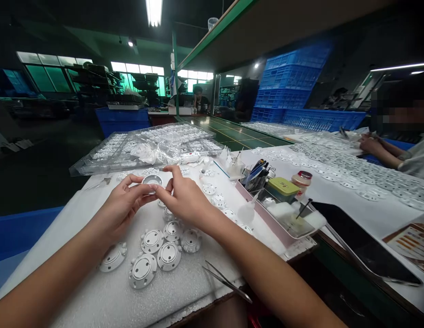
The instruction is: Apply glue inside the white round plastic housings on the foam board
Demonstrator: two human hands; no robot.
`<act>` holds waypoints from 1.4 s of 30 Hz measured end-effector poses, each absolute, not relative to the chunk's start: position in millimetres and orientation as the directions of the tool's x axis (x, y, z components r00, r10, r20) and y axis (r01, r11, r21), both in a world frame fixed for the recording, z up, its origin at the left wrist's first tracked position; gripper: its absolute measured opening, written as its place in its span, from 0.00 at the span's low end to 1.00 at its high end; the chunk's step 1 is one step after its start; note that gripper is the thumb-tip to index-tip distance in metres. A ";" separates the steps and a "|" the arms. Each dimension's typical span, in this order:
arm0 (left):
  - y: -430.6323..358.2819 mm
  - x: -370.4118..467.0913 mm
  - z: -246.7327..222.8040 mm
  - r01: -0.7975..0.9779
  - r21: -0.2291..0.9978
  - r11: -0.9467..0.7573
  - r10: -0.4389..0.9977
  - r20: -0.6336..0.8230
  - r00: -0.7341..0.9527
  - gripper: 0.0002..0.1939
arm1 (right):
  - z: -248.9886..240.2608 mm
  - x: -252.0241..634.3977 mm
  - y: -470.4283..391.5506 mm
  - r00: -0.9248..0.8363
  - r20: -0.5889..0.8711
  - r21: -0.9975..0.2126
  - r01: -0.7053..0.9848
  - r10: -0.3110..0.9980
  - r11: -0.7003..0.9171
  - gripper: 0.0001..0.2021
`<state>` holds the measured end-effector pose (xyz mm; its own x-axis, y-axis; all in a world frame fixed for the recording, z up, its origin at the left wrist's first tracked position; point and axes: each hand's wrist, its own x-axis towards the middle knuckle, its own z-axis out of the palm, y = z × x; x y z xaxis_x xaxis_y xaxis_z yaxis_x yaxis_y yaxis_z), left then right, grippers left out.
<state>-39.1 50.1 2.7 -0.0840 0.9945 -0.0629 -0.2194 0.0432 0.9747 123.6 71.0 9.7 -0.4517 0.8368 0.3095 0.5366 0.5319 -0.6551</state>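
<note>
A round silver-white ring-like part [152,180] is held up over the foam-covered table. My left hand [125,202] grips its left and lower side between thumb and fingers. My right hand [181,196] is at the part's right side, its thumb against the lower edge and its index finger bent above. Below the hands, several round white discs with dark holes [169,256] lie on the white foam sheet [95,300]. One more disc [113,257] rests beside my left forearm. Metal tweezers [227,282] lie near the front edge.
A pink tray [266,218] holds tools, a yellow-green box [282,187] and white sponge. A phone [362,241] lies right of it. Clear plastic trays of parts [109,152] stand behind my hands. Another person's hands [372,145] are at the far right, beyond rows of discs.
</note>
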 end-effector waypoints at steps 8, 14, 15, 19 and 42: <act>52.6 -37.4 -1.7 -0.226 0.971 -0.076 0.994 0.056 -0.093 0.19 | 6.9 120.5 72.0 -0.457 0.287 -0.633 0.569 0.842 0.525 0.19; 53.8 -39.1 -3.4 -0.202 0.967 -0.153 0.987 0.140 -0.076 0.18 | 3.7 119.2 78.3 -0.475 0.298 -0.678 0.505 0.828 0.534 0.12; 53.1 -38.4 -3.9 -0.175 0.969 -0.177 0.984 0.169 -0.061 0.18 | 4.0 119.3 78.9 -0.474 0.296 -0.691 0.493 0.829 0.529 0.11; 50.3 -35.3 -5.1 -0.050 0.956 -0.288 0.958 0.288 0.006 0.16 | 5.3 119.5 78.4 -0.463 0.297 -0.722 0.463 0.835 0.514 0.09; 112.7 -39.3 33.3 0.507 0.847 -0.161 0.981 0.080 0.179 0.18 | 0.6 117.5 62.4 -0.326 0.532 -0.663 0.413 0.781 0.624 0.14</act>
<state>-39.3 112.7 33.3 0.1789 0.9806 0.0796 0.5066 -0.1612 0.8470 117.5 62.4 0.6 -0.3262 0.7813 0.5321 0.4133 0.6241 -0.6631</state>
